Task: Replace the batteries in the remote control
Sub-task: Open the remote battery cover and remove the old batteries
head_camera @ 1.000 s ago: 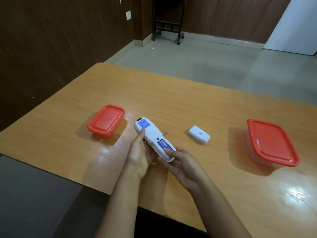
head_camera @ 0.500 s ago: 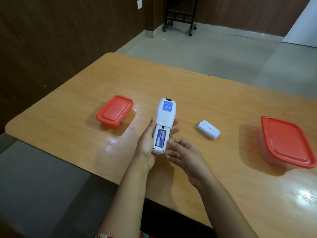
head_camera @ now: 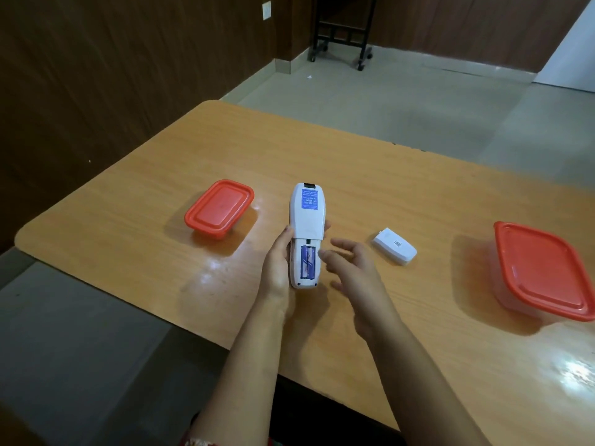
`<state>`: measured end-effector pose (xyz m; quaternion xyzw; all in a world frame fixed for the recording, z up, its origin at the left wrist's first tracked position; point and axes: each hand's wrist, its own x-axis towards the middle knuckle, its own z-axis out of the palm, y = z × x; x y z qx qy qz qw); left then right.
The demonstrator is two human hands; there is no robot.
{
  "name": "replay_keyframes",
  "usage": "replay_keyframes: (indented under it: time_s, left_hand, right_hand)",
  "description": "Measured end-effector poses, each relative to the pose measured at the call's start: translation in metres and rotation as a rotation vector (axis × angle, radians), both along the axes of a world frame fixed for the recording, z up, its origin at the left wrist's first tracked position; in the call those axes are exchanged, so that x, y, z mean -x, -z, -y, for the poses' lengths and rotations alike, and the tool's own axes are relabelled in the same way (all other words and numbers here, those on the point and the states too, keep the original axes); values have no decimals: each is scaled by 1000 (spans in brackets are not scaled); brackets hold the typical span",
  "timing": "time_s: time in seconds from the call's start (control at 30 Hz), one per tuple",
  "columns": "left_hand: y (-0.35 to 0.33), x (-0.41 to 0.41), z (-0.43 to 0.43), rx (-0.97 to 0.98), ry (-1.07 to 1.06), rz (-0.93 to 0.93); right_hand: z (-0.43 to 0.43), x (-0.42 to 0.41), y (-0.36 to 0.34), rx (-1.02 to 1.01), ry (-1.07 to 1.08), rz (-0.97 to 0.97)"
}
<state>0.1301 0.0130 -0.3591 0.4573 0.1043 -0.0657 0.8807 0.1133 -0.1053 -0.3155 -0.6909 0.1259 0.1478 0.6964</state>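
My left hand grips a white remote control held back side up above the wooden table. A blue label sits near the remote's far end. Its battery bay at the near end is uncovered, and blue batteries lie inside. My right hand hovers just right of the remote with fingers spread and blurred, holding nothing. The white battery cover lies on the table to the right of that hand.
A small container with a red lid stands left of the remote. A bigger clear container with a red lid stands near the right edge. Beyond the table's far edge is grey floor and a black wheeled stand.
My left hand turned the remote from a slant to pointing straight away from me. My right hand came off the battery bay and shifted right, fingers spread.
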Motion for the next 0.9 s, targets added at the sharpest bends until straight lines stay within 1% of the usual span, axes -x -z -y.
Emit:
replay_keyframes:
  time_s: [0.03, 0.1, 0.23, 0.37, 0.47, 0.57, 0.73, 0.9]
  left_hand:
    - [0, 0, 1, -3, 7, -5]
    - [-1, 1, 4, 4, 19, -21]
    - [0, 1, 6, 18, -7, -41]
    - [2, 2, 6, 49, -22, -75]
    - [3, 2, 7, 16, -20, -80]
    - [9, -1, 6, -37, -37, -98]
    - [12, -4, 5, -43, -47, -92]
    - [12, -3, 4, -71, -50, -71]
  right_hand:
    - [-5, -2, -2, -90, -32, -118]
    - [-15, -6, -4, -186, -51, -246]
    - [-27, -12, -5, -208, 10, -316]
    - [-36, -11, -7, -291, 41, -333]
    - [-38, -11, -7, -275, 66, -344]
    - [-38, -11, -10, -316, 78, -367]
    - [-39, -14, -5, -246, 47, -321]
    - [-37, -15, -1, -265, 20, -307]
